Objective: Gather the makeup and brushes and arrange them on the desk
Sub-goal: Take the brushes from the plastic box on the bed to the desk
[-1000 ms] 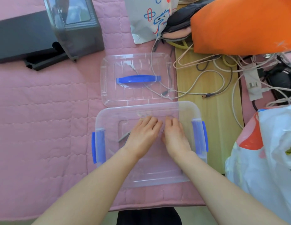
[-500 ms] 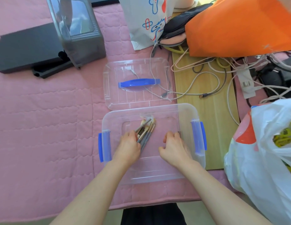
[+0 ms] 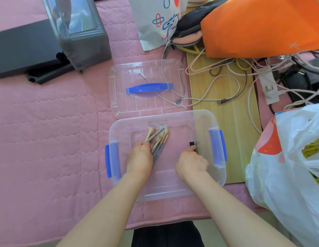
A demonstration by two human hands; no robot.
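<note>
Since the earlier frame, the right hand has shifted toward the right wall of the clear box, where its curled fingers pinch a small black item. Head view: the left hand grips a bundle of brushes at the box's centre, bristles toward the lid beyond the box.

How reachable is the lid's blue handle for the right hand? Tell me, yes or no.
Probably yes. The lid lies just beyond the box, its blue handle uncovered. But the right hand grips a small black item it would first have to drop.
</note>
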